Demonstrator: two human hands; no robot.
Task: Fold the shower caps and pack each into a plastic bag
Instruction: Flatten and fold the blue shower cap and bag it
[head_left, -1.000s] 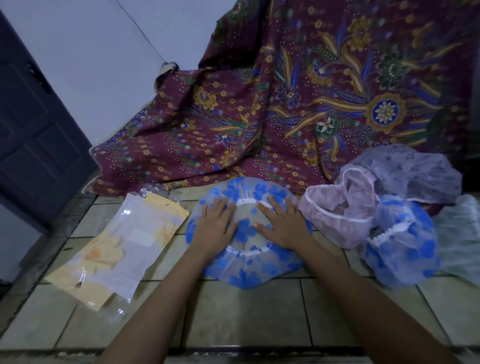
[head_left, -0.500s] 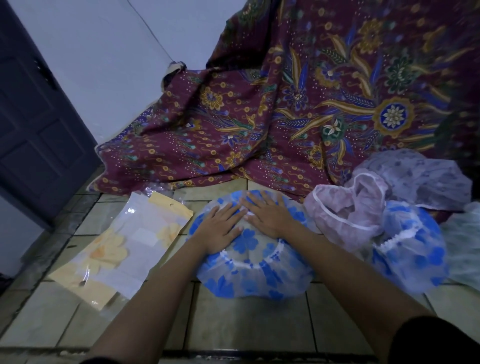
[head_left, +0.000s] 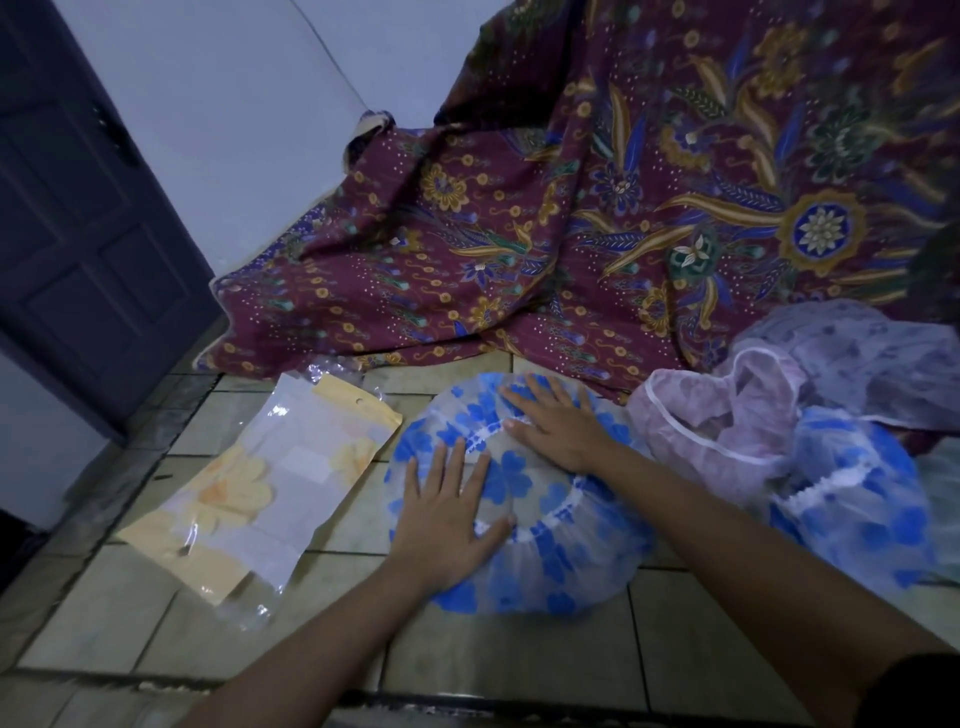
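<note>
Plastic bags (head_left: 260, 488): flat on the tiled floor (head_left: 519, 649), just left of the cap.
My left hand (head_left: 447, 525): fingers straight and spread, palm pressing the cap's near-left side.
Blue-flowered shower cap (head_left: 561, 561): spread flat on the floor under both my hands.
My right hand (head_left: 556, 431): flat, fingers straight, pressing the cap's far edge.
Pink cap (head_left: 717, 452): heaped to the right.

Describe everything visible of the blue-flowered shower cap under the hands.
The blue-flowered shower cap is thin translucent plastic printed with blue flowers, with a gathered white elastic band. It lies spread flat, roughly round, on the tiled floor. The left hand and right hand press on it with straight fingers.
</note>
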